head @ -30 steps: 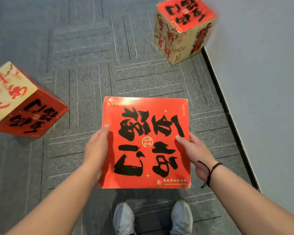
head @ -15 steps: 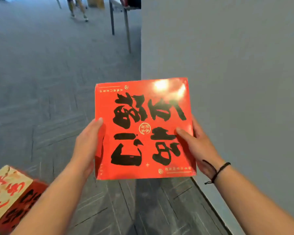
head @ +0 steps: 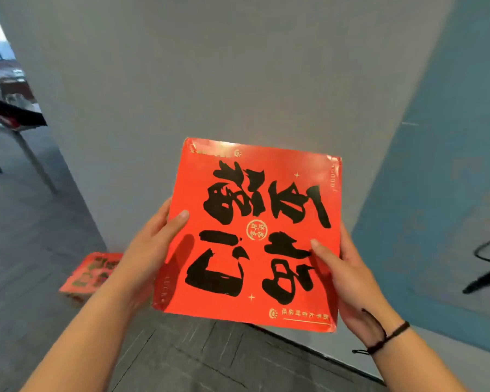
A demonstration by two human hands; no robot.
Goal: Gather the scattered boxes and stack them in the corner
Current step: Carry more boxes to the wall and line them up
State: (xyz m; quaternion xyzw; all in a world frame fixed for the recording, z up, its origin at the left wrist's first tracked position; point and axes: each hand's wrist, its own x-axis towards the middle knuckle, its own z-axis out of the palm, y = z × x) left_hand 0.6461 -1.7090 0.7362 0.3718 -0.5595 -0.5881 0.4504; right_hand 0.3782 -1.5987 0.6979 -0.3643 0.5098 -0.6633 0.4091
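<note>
Both hands grip red box (head: 255, 236), black calligraphy, apparently inverted.

view swung right, up | wall (head: 238, 80) fills frame | another box (head: 89, 274) appears low left | shoes gone

Both hands grip a red box (head: 255, 236) by its sides, left hand (head: 147, 250) and right hand (head: 348, 275), thumbs on top. Another red box (head: 89, 274) lies on the grey floor (head: 26, 250) beside the wall (head: 238, 80).
</note>
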